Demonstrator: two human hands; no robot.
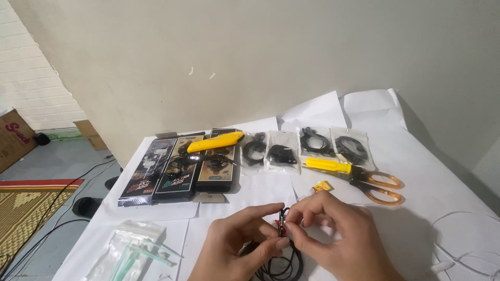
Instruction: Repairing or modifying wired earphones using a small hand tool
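White table: cable (282, 216) between hands (pinched)

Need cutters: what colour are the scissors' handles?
Orange, translucent handles on the scissors, seen in the head view.

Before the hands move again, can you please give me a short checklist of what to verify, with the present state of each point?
1. Left hand pinches the black cable: ok.
2. Right hand grips the thin wire ends: ok.
3. Cable coil lies on the table, not hanging: ok.
4. Scissors closed, apart from both hands: ok.
5. Yellow screwdriver lies near the scissors: ok.
6. Wire ends bare or intact: cannot tell.
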